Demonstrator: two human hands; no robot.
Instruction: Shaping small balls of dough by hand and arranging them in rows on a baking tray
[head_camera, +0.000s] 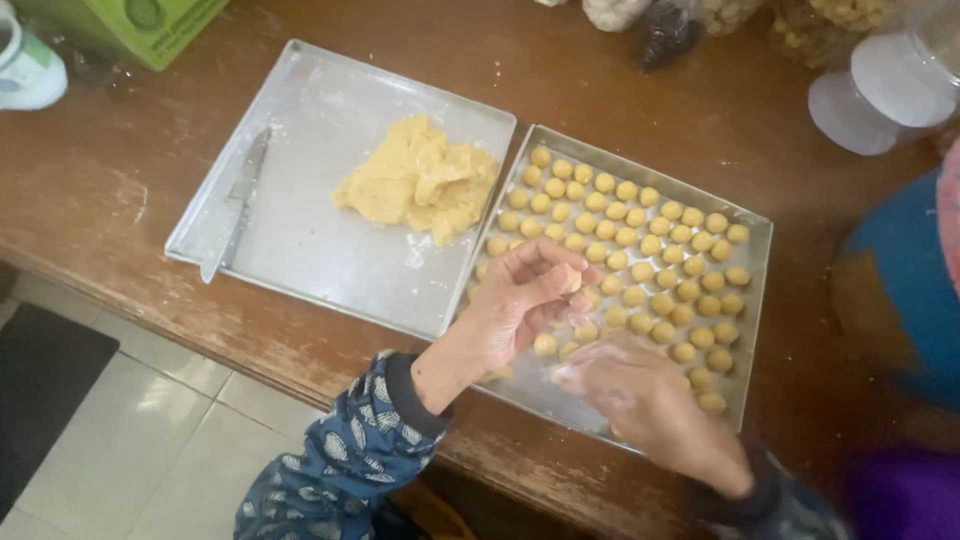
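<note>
Two square metal trays lie side by side on a brown wooden table. The right tray (756, 232) holds rows of several small yellow dough balls (640, 240). My left hand (525, 300) hovers over that tray's near left part, fingers curled around a small piece of dough (574, 285). My right hand (640, 395) is blurred, low over the tray's near edge, fingertips beside the nearest balls; whether it holds anything is unclear. The left tray (300, 110) carries a lump of yellow dough (418, 182) at its right side.
A knife (236, 205) rests along the left tray's left edge. A green box (130, 25) and a white cup (25, 65) stand at the far left. Plastic bags and a clear lidded jar (885, 85) sit at the far right. Tiled floor lies below the table edge.
</note>
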